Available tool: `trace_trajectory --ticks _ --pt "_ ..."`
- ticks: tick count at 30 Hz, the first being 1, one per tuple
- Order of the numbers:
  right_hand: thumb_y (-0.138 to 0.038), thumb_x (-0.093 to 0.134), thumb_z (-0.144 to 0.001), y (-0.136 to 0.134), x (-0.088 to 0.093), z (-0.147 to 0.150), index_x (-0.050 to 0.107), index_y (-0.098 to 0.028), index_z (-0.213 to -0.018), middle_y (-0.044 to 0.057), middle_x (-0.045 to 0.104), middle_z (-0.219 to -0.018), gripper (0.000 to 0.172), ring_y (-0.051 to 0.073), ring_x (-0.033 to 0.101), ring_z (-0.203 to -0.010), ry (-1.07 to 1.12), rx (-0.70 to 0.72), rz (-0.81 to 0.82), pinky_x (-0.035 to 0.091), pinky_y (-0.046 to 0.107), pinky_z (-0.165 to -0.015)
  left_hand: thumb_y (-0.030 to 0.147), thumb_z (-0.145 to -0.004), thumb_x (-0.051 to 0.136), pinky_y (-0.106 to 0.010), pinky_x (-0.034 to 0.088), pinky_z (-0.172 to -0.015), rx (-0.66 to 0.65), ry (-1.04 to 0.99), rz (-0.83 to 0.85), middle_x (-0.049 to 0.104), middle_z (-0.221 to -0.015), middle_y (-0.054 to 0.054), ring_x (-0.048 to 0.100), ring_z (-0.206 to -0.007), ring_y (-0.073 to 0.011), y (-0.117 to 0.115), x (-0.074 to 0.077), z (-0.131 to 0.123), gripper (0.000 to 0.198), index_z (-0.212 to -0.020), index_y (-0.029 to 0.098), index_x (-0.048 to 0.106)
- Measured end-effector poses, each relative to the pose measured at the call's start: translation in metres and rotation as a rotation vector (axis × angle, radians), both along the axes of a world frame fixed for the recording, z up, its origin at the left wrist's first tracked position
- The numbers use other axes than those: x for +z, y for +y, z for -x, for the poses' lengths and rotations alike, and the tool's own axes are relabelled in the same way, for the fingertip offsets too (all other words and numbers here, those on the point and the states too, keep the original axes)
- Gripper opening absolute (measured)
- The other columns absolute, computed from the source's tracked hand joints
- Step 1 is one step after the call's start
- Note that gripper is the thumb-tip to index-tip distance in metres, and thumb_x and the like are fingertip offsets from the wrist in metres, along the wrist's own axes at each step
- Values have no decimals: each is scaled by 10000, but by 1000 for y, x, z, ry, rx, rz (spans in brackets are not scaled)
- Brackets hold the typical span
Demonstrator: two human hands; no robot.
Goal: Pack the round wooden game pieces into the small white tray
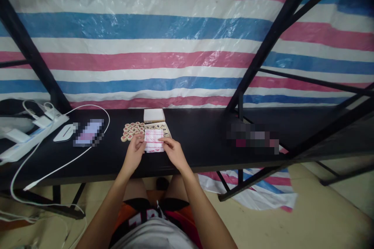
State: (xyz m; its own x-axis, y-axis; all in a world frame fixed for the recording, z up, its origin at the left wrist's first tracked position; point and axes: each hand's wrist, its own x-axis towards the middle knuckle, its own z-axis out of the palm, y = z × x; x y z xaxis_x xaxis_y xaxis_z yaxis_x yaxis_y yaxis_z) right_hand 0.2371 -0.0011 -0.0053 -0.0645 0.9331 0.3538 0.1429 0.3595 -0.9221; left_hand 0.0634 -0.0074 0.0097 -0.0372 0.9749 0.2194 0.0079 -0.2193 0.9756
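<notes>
Between my hands is a folded white sheet with red grid lines (154, 140), like a Chinese chess board sheet. My left hand (136, 148) pinches its left edge, and my right hand (173, 151) pinches the right edge. Just behind the sheet, and partly covered by it, lies an open box (166, 127) holding round pieces with dark characters. Its white lid (154, 115) stands at the back. Several round Chinese chess pieces with red characters (130, 130) are grouped on the table left of the box.
On the black table (198, 136), a blurred phone (89, 133) and a white flat device (64, 132) lie to the left. A white power strip (32, 138) with cables sits farther left. Blurred items (254, 136) lie right, near slanted black frame bars (263, 42).
</notes>
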Motion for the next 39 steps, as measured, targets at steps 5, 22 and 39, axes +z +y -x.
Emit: trace_trajectory --ticks 5,22,39 --pt "-125 440 -688 -1 2 0 712 -231 -901 13 675 -970 361 171 596 -870 19 7 -41 453 272 -746 315 -717 627 -211 427 -596 -23 -54 9 581 -753 34 542 -624 -93 1 -4 0 576 -1219 201 368" --pt "-239 533 -771 0 0 -2 679 -208 -736 -13 511 -659 152 117 439 -584 -28 -102 -103 364 244 -583 355 -736 598 -204 301 -478 -19 179 -21 465 -541 49 375 -486 -81 -4 3 2 246 -851 148 666" --pt "-591 390 -857 0 3 2 658 -166 -862 75 670 -824 503 171 622 -708 283 109 127 484 270 -616 316 -750 539 -252 455 -596 -88 192 -35 654 -704 -24 572 -606 -134 -7 5 2 280 -931 143 666"
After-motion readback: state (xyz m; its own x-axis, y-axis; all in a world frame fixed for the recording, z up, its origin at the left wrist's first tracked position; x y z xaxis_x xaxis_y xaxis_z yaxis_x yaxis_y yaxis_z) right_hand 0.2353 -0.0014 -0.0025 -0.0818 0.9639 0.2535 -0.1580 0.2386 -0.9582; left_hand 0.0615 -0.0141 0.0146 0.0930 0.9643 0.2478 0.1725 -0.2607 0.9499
